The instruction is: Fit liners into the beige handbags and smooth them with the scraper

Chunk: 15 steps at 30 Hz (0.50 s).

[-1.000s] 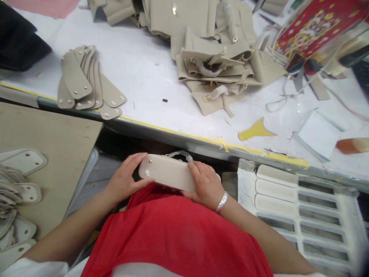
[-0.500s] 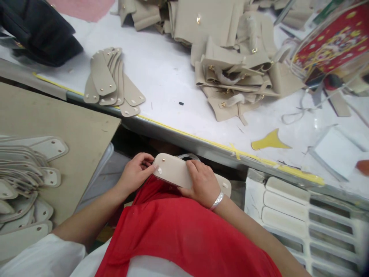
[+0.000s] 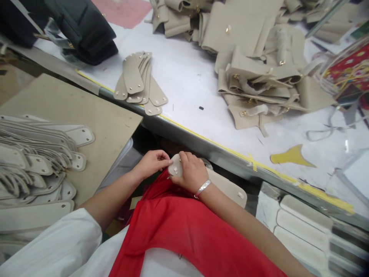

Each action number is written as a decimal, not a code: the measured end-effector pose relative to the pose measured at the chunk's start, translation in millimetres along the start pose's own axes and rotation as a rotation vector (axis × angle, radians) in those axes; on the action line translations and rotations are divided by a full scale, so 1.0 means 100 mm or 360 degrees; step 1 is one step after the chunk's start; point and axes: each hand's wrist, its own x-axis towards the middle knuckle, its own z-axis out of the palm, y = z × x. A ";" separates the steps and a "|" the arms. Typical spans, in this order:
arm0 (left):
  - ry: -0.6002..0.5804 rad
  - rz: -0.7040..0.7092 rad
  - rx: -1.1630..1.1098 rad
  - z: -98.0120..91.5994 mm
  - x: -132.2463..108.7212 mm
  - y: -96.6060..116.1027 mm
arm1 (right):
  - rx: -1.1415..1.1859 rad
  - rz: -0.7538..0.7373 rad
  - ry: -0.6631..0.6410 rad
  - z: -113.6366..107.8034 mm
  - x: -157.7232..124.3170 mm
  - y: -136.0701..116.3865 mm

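Note:
A cream leather strip [image 3: 227, 187] with rounded ends lies across my lap, over the red apron [image 3: 184, 234]. My right hand [image 3: 188, 172], with a silver bracelet on the wrist, is closed over the strip's left end. Its fingers curl around that end. My left hand [image 3: 152, 162] meets it from the left, with fingertips pinched at the same end of the strip. The strip's right end [image 3: 239, 195] sticks out past my right forearm and shows a small hole.
A big stack of cream strips [image 3: 34, 161] lies on a brown board [image 3: 95, 111] at left. On the white table [image 3: 187, 77] are a fan of beige strips [image 3: 141, 82], a pile of beige leather parts [image 3: 259, 73], black bags [image 3: 83, 29] and a yellow scrap [image 3: 291, 156]. A white slotted tray [image 3: 305, 227] sits at right.
My right hand slid left along the strip to its left end, next to my left hand. The view shifted, so the table contents appear further right and down.

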 end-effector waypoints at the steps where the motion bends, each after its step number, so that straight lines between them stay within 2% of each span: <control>1: -0.0016 -0.0010 -0.0030 -0.01 0.00 0.00 | -0.0012 0.0012 0.0002 0.00 0.00 -0.01; 6: -0.0031 0.0058 -0.0026 -0.03 0.01 -0.04 | -0.0047 0.0043 0.0017 0.00 -0.02 -0.03; 9: -0.0029 0.0155 0.0118 -0.03 -0.01 -0.05 | -0.0054 0.0036 0.0024 0.01 -0.01 -0.05; 15: 0.0098 0.0285 0.0424 0.03 0.00 -0.02 | -0.0079 0.0070 0.0006 0.02 -0.01 -0.05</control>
